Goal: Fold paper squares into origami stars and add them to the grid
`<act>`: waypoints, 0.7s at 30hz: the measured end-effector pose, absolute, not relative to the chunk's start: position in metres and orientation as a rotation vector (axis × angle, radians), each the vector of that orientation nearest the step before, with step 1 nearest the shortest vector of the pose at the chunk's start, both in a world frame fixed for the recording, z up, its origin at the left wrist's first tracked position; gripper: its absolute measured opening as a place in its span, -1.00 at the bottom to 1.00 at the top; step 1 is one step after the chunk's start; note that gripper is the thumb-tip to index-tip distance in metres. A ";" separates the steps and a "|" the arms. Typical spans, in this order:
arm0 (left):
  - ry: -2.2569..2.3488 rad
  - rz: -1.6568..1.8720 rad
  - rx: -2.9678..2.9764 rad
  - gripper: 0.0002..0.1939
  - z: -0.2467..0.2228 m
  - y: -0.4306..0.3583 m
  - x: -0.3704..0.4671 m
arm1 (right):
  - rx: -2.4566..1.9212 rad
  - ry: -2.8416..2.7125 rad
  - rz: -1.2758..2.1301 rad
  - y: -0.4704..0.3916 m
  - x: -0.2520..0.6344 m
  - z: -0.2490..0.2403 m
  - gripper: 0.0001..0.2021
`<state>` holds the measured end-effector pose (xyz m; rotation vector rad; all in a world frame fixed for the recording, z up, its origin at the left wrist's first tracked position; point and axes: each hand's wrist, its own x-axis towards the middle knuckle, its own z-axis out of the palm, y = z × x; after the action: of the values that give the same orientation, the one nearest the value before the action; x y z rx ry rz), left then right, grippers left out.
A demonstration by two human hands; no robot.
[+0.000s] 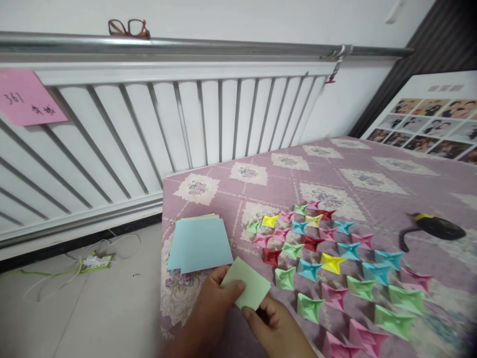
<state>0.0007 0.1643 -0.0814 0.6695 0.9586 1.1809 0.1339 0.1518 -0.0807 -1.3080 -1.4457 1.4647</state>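
Note:
A small light green paper square (251, 283) is held between my two hands above the near edge of the bed. My left hand (220, 293) grips its left corner, thumb on top. My right hand (268, 320) pinches the lower right corner, with some fingers hidden beneath. Just beyond my left hand lies a stack of paper sheets (201, 243), light blue on top. Folded paper pieces in several colours stand in rows to the right, among them a green one (286, 278), a red one (272, 256) and a blue one (309, 269).
The pieces rest on a purple flowered bedcover (276, 184). A black object with a yellow band (439, 226) lies at the right. Behind stands a white radiator (208, 119) under a metal pipe (223, 48) bearing glasses (129, 28). A power strip (97, 262) sits on the floor.

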 end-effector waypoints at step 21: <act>1.223 1.111 0.850 -0.62 -0.071 0.167 -0.005 | -1.398 -1.715 1.535 0.145 0.151 -0.087 -0.77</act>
<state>-0.0049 0.1673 -0.0712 0.8496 1.2232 1.1108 0.1512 0.1451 -0.0874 -1.3982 -1.7150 1.5352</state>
